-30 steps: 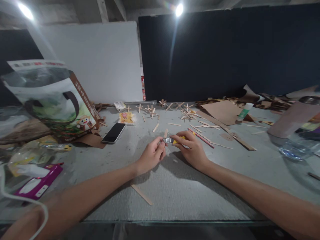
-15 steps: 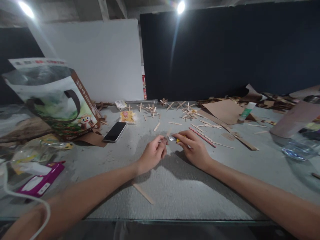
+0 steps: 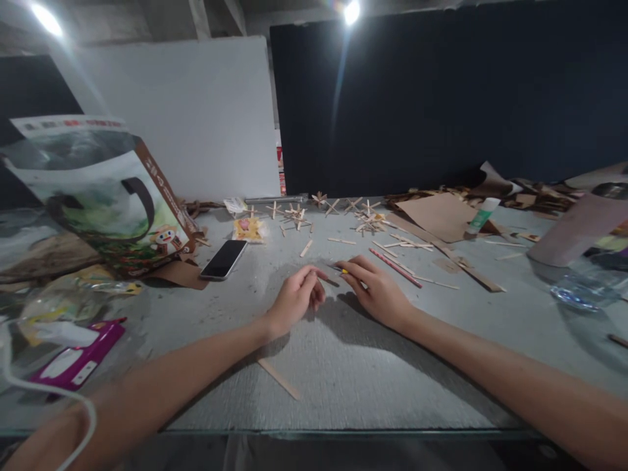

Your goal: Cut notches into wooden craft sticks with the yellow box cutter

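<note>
My left hand (image 3: 296,296) is closed, thumb against fingers, on a short wooden stick (image 3: 332,282) whose end sticks out to the right. Close by on the right, my right hand (image 3: 377,291) is closed around a small yellow utility knife (image 3: 345,271). Most of the knife is hidden under the fingers, and its blade points toward the left hand. A small gap lies between the two hands, just above the grey tabletop (image 3: 343,386). One loose wooden stick (image 3: 279,379) lies below my left wrist.
Behind the hands lie several crossed wooden sticks (image 3: 371,221) and a red patterned stick (image 3: 395,267). A phone (image 3: 224,260), a large printed bag (image 3: 112,203) and a purple pack (image 3: 81,356) stand or lie left. Brown cardboard (image 3: 434,219), a glue stick (image 3: 483,214) and a pink cylinder (image 3: 572,229) are right.
The knife has turned in my right hand, so less of its blade and yellow body shows. The stick in my left hand now tilts down to the right. Both arms stay nearly in place.
</note>
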